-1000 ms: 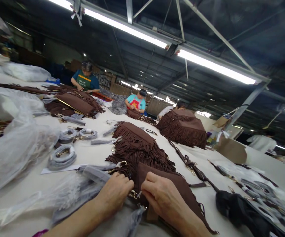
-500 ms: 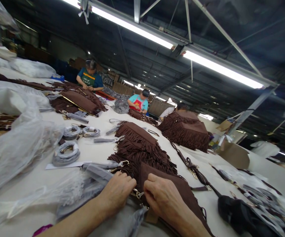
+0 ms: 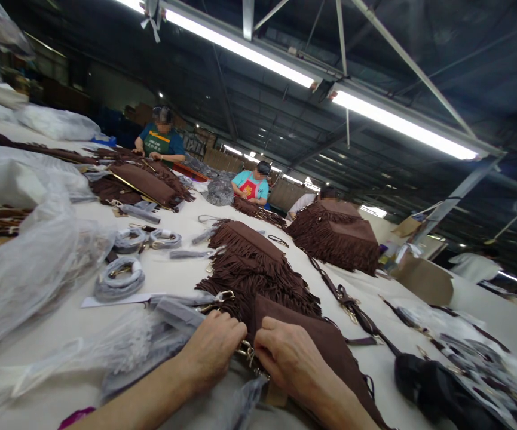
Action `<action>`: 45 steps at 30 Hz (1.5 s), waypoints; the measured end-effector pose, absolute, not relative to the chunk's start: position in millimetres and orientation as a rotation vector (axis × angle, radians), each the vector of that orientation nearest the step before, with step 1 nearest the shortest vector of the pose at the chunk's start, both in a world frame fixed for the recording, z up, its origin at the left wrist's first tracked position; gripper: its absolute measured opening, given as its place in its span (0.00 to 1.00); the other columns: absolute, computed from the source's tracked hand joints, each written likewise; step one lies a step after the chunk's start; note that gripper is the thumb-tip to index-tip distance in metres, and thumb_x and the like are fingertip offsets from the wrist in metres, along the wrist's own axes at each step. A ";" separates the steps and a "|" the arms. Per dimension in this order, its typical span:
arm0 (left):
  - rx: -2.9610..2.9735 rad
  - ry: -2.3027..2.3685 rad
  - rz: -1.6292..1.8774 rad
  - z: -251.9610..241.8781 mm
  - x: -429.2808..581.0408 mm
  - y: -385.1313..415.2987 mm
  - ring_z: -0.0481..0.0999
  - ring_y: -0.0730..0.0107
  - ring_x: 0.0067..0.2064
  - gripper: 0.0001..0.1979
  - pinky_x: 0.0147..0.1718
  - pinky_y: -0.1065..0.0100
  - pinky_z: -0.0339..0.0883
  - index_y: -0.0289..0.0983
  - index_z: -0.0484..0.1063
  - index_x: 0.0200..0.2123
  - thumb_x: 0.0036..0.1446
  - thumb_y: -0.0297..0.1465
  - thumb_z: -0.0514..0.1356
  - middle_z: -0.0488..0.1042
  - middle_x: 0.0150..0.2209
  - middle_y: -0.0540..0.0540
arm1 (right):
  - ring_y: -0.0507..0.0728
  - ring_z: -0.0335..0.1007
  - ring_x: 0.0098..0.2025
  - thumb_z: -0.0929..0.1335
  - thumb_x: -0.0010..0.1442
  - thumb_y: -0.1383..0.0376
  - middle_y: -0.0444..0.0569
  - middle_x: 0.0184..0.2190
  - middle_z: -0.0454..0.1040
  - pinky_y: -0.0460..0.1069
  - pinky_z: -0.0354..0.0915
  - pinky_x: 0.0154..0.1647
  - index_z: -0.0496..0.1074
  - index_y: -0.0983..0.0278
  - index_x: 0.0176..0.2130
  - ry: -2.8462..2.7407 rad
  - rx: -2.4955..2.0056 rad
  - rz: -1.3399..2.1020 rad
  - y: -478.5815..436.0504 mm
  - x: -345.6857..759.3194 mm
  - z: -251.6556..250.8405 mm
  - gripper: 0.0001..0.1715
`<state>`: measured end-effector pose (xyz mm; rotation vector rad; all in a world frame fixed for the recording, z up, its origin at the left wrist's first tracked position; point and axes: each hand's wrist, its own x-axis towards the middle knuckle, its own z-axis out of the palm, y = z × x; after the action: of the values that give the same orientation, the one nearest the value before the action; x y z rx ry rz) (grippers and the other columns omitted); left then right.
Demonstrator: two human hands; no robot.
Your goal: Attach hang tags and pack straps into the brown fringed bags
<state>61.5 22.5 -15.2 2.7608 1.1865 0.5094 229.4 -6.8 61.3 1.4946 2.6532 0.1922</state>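
In front of me lies a brown bag with a flap, its near edge under my right hand. My left hand is closed on a gold-coloured metal clasp that shows between the two hands. The fingers of my right hand are pinched together at the bag's edge, right beside the clasp; their tips are hidden. Grey-wrapped straps lie beside my left hand. Just beyond my hands, another brown bag with long fringe rests on the white table.
Coiled wrapped straps and a clear plastic bag are at left. Brown straps with metal fittings lie at right, near a black object. A stack of fringed bags stands farther back. Co-workers work across the table.
My right hand has shifted slightly left, closer to my left hand and the clasp. The left hand is nearly still. Across the table, a co-worker's hands have moved apart.
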 end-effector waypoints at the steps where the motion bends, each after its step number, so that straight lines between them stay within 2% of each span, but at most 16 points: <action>1: 2.759 1.186 0.512 -13.8 61.3 22.4 0.70 0.59 0.41 0.08 0.41 0.59 0.62 0.38 0.66 0.37 0.57 0.20 0.53 0.74 0.39 0.45 | 0.54 0.70 0.32 0.69 0.62 0.71 0.45 0.31 0.73 0.48 0.52 0.28 0.75 0.63 0.30 2.644 1.516 0.145 -6.0 229.2 60.0 0.08; 7: 2.768 1.166 0.649 -10.8 60.9 22.8 0.68 0.61 0.42 0.06 0.42 0.59 0.60 0.38 0.68 0.36 0.60 0.22 0.54 0.72 0.38 0.47 | 0.53 0.70 0.31 0.71 0.58 0.75 0.43 0.27 0.73 0.45 0.55 0.31 0.74 0.64 0.26 2.822 1.566 -0.177 0.8 233.2 49.4 0.10; 11: 2.758 1.217 0.806 -7.3 61.8 23.7 0.67 0.61 0.41 0.08 0.41 0.60 0.58 0.39 0.70 0.33 0.64 0.29 0.54 0.71 0.38 0.46 | 0.51 0.67 0.28 0.69 0.56 0.76 0.40 0.24 0.72 0.44 0.54 0.28 0.73 0.65 0.27 2.884 1.662 -0.573 9.4 237.0 46.5 0.09; 13: 2.753 1.262 0.839 -2.6 61.7 22.7 0.67 0.59 0.42 0.08 0.41 0.59 0.59 0.39 0.70 0.32 0.64 0.30 0.54 0.71 0.38 0.45 | 0.52 0.67 0.28 0.68 0.56 0.75 0.40 0.24 0.72 0.44 0.54 0.28 0.73 0.66 0.28 2.852 1.679 -0.663 14.5 238.5 44.5 0.07; 16: 2.652 1.250 0.773 6.9 58.5 14.9 0.70 0.59 0.41 0.06 0.37 0.62 0.61 0.38 0.69 0.34 0.63 0.27 0.53 0.73 0.38 0.44 | 0.53 0.67 0.31 0.67 0.57 0.73 0.42 0.26 0.73 0.44 0.56 0.30 0.74 0.66 0.29 2.837 1.669 -0.672 20.3 240.6 40.6 0.06; 19: 2.342 1.128 0.617 13.6 53.7 0.0 0.72 0.64 0.31 0.09 0.30 0.66 0.61 0.38 0.68 0.28 0.60 0.27 0.51 0.73 0.29 0.46 | 0.53 0.67 0.30 0.67 0.56 0.73 0.42 0.25 0.72 0.43 0.56 0.30 0.74 0.65 0.29 2.811 1.673 -0.688 22.2 242.2 38.4 0.07; 22: 1.900 1.028 0.337 10.9 54.2 -11.8 0.64 0.70 0.17 0.14 0.20 0.69 0.57 0.39 0.60 0.19 0.57 0.29 0.49 0.65 0.16 0.51 | 0.52 0.66 0.29 0.67 0.55 0.75 0.41 0.24 0.72 0.43 0.55 0.29 0.75 0.65 0.29 2.796 1.680 -0.692 21.5 242.8 38.1 0.08; 24: 1.672 1.026 0.289 3.3 59.1 -13.2 0.58 0.72 0.14 0.09 0.17 0.71 0.53 0.40 0.59 0.20 0.53 0.29 0.49 0.61 0.13 0.54 | 0.52 0.66 0.30 0.67 0.55 0.75 0.41 0.25 0.72 0.43 0.56 0.31 0.75 0.65 0.28 2.796 1.689 -0.687 20.6 242.8 38.2 0.08; 28: 1.492 0.969 0.508 -20.3 74.6 -4.5 0.58 0.74 0.16 0.01 0.18 0.72 0.50 0.40 0.61 0.23 0.45 0.30 0.52 0.61 0.14 0.56 | 0.52 0.66 0.30 0.68 0.55 0.74 0.41 0.25 0.72 0.43 0.56 0.30 0.75 0.65 0.28 2.809 1.699 -0.694 18.8 242.5 38.4 0.08; 34: 1.354 0.948 0.731 -50.0 97.7 4.2 0.53 0.74 0.16 0.07 0.18 0.70 0.45 0.40 0.61 0.20 0.44 0.34 0.49 0.56 0.12 0.56 | 0.52 0.66 0.29 0.67 0.53 0.74 0.41 0.24 0.73 0.44 0.55 0.28 0.75 0.66 0.28 2.834 1.726 -0.731 17.9 242.3 35.7 0.07; 38: 1.387 0.988 0.723 -39.4 91.5 5.5 0.54 0.74 0.17 0.05 0.19 0.70 0.46 0.39 0.62 0.18 0.38 0.33 0.49 0.57 0.12 0.56 | 0.52 0.67 0.29 0.67 0.52 0.74 0.42 0.24 0.73 0.43 0.56 0.29 0.75 0.66 0.28 2.839 1.751 -0.778 17.0 244.0 35.3 0.07; 41: 1.457 1.025 0.680 -17.3 72.3 10.5 0.56 0.74 0.17 0.06 0.18 0.70 0.47 0.39 0.64 0.16 0.34 0.33 0.49 0.57 0.13 0.56 | 0.51 0.65 0.26 0.66 0.50 0.73 0.40 0.24 0.71 0.43 0.57 0.26 0.74 0.65 0.30 2.801 1.791 -1.068 14.7 248.5 39.6 0.07; 45: 1.422 0.974 0.798 7.8 49.9 20.2 0.52 0.76 0.17 0.07 0.18 0.71 0.44 0.38 0.64 0.17 0.37 0.35 0.52 0.56 0.11 0.57 | 0.49 0.61 0.21 0.65 0.48 0.69 0.38 0.23 0.67 0.42 0.55 0.21 0.71 0.65 0.32 2.651 1.798 -1.641 10.9 252.6 44.2 0.08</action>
<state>49.9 20.2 7.8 1.4216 0.9737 0.7983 252.6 10.9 44.2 1.7983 2.6509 -1.6412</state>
